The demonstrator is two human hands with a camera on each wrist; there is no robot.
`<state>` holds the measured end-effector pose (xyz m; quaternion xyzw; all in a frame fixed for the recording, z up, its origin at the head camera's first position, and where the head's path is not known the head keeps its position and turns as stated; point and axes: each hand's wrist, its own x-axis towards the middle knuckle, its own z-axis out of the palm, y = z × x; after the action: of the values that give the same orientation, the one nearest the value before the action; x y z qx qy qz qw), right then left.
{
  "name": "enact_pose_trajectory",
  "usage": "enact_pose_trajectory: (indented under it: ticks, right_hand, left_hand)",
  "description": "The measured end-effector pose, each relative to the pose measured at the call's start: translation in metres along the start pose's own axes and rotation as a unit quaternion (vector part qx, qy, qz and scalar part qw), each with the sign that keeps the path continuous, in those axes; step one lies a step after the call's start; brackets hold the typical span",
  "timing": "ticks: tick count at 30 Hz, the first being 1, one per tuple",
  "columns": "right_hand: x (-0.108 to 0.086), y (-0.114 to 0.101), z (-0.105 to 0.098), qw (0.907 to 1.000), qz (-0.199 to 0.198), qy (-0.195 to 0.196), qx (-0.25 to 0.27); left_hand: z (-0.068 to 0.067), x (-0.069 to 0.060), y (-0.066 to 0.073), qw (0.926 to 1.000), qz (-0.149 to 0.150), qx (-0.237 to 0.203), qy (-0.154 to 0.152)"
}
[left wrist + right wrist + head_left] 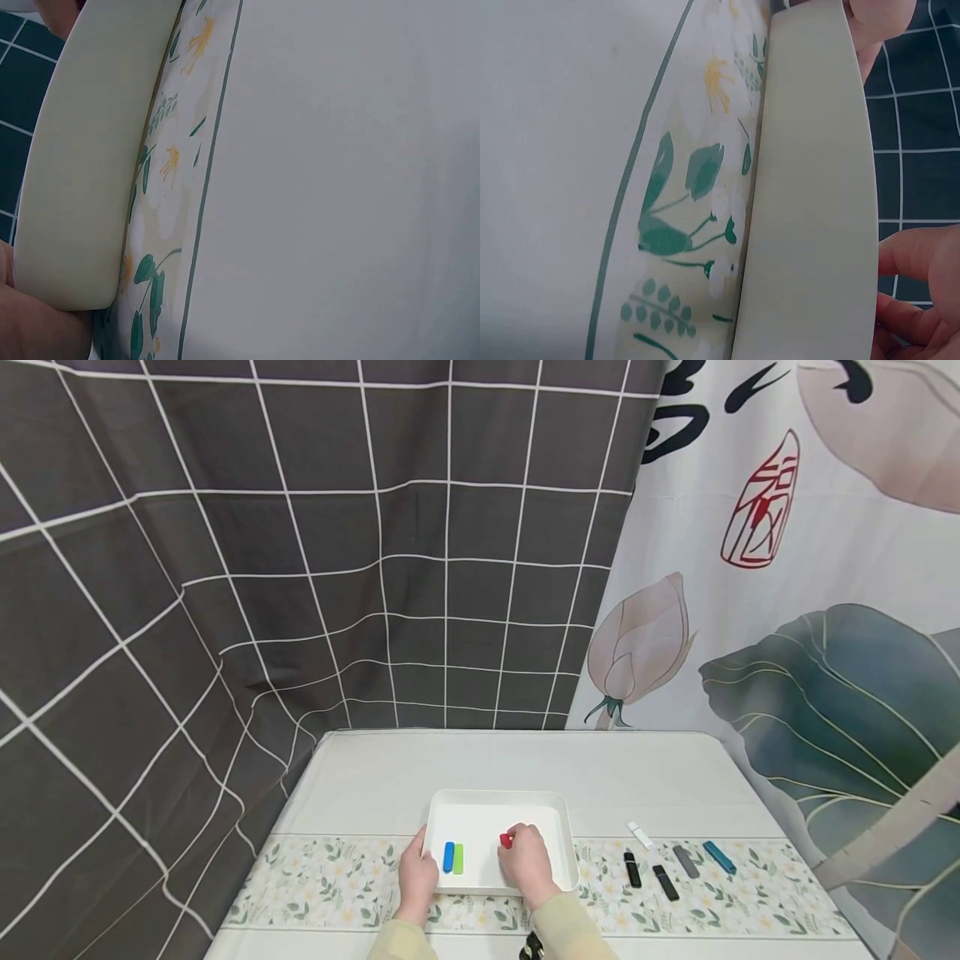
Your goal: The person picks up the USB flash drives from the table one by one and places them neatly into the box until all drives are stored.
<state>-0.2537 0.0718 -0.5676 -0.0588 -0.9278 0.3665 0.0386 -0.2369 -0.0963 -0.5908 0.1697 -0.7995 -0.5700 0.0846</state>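
A white tray (480, 885) lies on the table, with a blue stick (448, 857) and a green stick (458, 859) side by side in its left part. My left hand (417, 872) grips the tray's left edge, thumb at the rim; in the left wrist view that hand (41, 326) is at the tray wall (90, 165). Over the tray's right half my right hand (527, 860) pinches a red piece (506, 841) between its fingertips. The right wrist view shows the right hand's fingers (915, 277) beyond the tray wall (810, 187); the red piece is hidden there.
Right of the tray lie a white stick (640, 835), two black sticks (632, 869) (665, 882), a grey stick (686, 862) and a teal stick (720, 857). A floral band (315, 881) crosses the white table. Dark gridded cloth (405, 527) hangs behind.
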Motion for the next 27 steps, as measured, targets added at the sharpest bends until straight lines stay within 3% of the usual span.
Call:
enact_pose_trajectory:
  ticks: [27]
  right_hand:
    - [-0.006,-0.012,0.021,0.9997,-0.004,-0.023,-0.008]
  left_hand:
    - [0.002,0.003,-0.002,0.9999,-0.01,-0.004,-0.001]
